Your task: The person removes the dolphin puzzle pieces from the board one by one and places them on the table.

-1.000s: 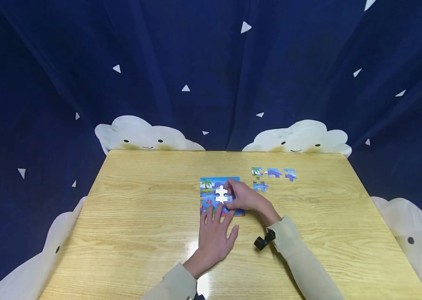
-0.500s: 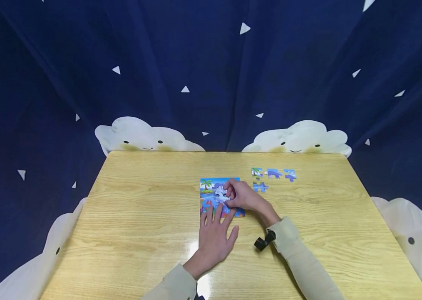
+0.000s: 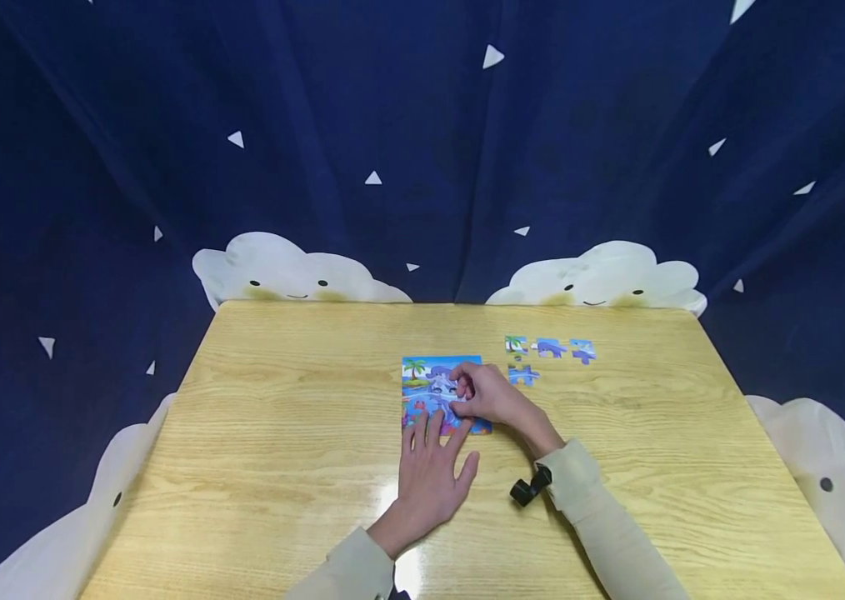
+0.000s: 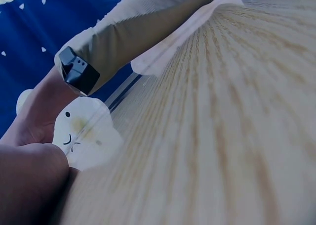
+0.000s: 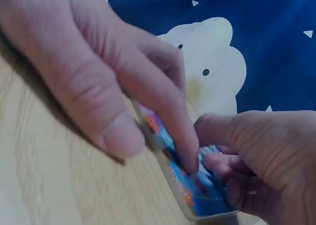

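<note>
A square picture puzzle (image 3: 415,397) with a palm tree and sea scene lies at the middle of the table. My right hand (image 3: 496,395) is over its right half, thumb and fingers curled around a puzzle piece (image 3: 441,388) at the puzzle's centre; the fingers hide part of it. Spread fairly straight, the fingers of my left hand (image 3: 428,475) rest on the lower edge of the puzzle. The right wrist view shows the left hand (image 5: 98,76) beside the curled right hand (image 5: 271,158) above the puzzle board (image 5: 200,195).
Several loose puzzle pieces (image 3: 548,347) lie to the right of the puzzle, beyond the right hand. The wooden table (image 3: 280,417) is bordered by a dark blue curtain (image 3: 422,125) with white clouds (image 3: 302,275). A black wrist device (image 3: 531,486) hangs at the right sleeve.
The centre piece's shape looked bright white, then pale, and now shows coloured print. My right fingers shifted only slightly; the left hand stays put.
</note>
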Tool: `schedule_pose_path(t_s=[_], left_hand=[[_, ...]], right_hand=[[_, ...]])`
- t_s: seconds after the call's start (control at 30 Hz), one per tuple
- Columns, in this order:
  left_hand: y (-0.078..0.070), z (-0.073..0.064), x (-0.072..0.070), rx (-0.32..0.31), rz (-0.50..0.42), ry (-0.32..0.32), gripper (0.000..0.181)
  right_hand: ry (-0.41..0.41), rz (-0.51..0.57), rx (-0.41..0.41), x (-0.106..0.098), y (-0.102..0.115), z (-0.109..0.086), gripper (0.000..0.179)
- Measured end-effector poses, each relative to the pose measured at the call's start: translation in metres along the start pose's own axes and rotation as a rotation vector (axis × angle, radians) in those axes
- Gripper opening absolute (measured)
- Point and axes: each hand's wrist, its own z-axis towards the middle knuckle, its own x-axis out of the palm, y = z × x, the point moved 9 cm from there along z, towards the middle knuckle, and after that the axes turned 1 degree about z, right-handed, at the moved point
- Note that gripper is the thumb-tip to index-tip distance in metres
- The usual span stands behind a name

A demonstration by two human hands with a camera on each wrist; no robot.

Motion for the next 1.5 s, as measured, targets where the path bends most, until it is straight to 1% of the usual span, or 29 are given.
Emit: schedule_pose_path(t_s=[0.1, 0.2, 0.33, 0.47, 0.63, 0.77, 0.9, 1.03, 1.2, 1.3, 1.43, 1.5], left_hand=[[0.001, 0.001, -0.001, 0.002, -0.003, -0.011, 0.052], [0.001, 0.001, -0.001, 0.002, -0.006, -0.014, 0.052], [0.000, 0.001, -0.002, 0.004, -0.013, -0.018, 0.051], [0.000, 0.000, -0.003, 0.008, -0.016, -0.026, 0.051], [0.000, 0.000, -0.002, 0.003, -0.001, -0.029, 0.052], [0.000, 0.001, -0.002, 0.009, -0.002, -0.035, 0.051], [0.000, 0.001, -0.002, 0.013, -0.008, -0.033, 0.051], [0.000, 0.000, -0.002, 0.016, -0.006, -0.036, 0.051], [-0.001, 0.000, -0.004, 0.027, -0.001, -0.065, 0.051], [-0.002, 0.000, -0.005, 0.033, -0.001, -0.080, 0.050], [-0.001, 0.001, -0.005, 0.033, -0.007, -0.076, 0.050], [-0.001, 0.001, -0.005, 0.035, -0.012, -0.072, 0.051]], right_hand=[[-0.043, -0.052, -0.046, -0.003, 0.000, 0.001, 0.037], [-0.081, -0.066, -0.080, -0.005, -0.003, 0.001, 0.037], [-0.104, -0.036, -0.122, -0.007, -0.006, -0.003, 0.037], [-0.091, -0.003, -0.147, -0.009, -0.007, -0.007, 0.038], [-0.073, 0.024, -0.128, -0.011, -0.010, -0.011, 0.040], [-0.098, 0.052, -0.115, -0.018, -0.012, -0.015, 0.039], [-0.120, 0.079, -0.124, -0.027, -0.013, -0.019, 0.039], [-0.138, 0.087, -0.122, -0.036, -0.015, -0.024, 0.041], [-0.161, 0.090, -0.119, -0.045, -0.019, -0.031, 0.042], [-0.165, 0.091, -0.134, -0.048, -0.022, -0.035, 0.042], [-0.168, 0.082, -0.137, -0.051, -0.030, -0.041, 0.042], [-0.169, 0.080, -0.125, -0.052, -0.035, -0.044, 0.042]])
